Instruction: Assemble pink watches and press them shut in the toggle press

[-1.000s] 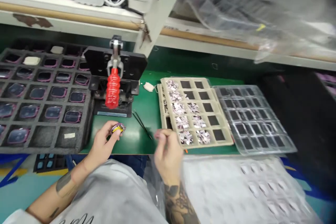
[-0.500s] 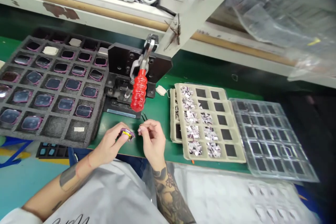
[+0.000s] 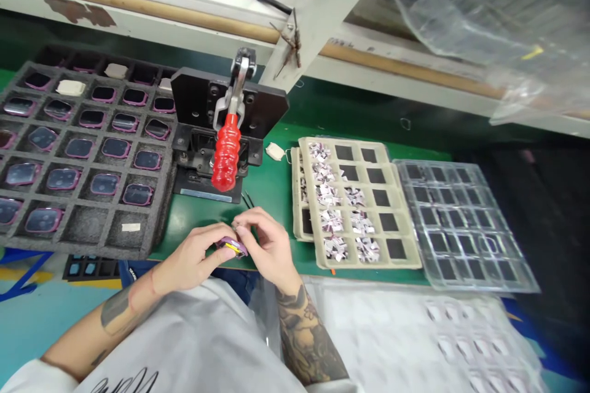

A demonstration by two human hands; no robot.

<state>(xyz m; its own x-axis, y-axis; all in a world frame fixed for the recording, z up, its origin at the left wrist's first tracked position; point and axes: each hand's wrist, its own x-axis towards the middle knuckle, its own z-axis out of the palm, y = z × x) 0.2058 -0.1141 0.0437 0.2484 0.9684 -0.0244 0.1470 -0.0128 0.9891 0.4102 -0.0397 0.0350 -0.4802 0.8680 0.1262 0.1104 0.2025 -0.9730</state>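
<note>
A: Where are our hands?

B: Our left hand [image 3: 193,258] is clamped, thumb against fingers, on a small purple-rimmed device with a yellow strip [image 3: 233,247]. We hold it just in front of our body, over the near edge of the green surface [image 3: 271,190].

A: And our right hand?

B: Our right hand [image 3: 267,249] meets it from the other side, thumb and forefinger bent close at the device's far edge. We cannot tell whether they pinch a small piece or only touch the rim.

A: Why hold it like this?

B: Our left grip seems to steady the device by its edges, leaving the right fingertips free at the rim.

A: What lies around us?

B: To our left, a dark grey foam tray [image 3: 85,224] holds purple-rimmed units with glossy faces, one to a cell, probably so they don't scratch each other. Beyond our hands stands a black metal clamp with a red ribbed handle [image 3: 225,156], its handle towards us, seemingly for easy reach. Thin dark tweezers [image 3: 248,199] lie near our right fingers. To our right, a beige plastic tray [image 3: 369,264] keeps loose white-and-purple pieces [image 3: 329,195] in separate compartments; a clear plastic tray [image 3: 488,287] is just beside it.
</note>
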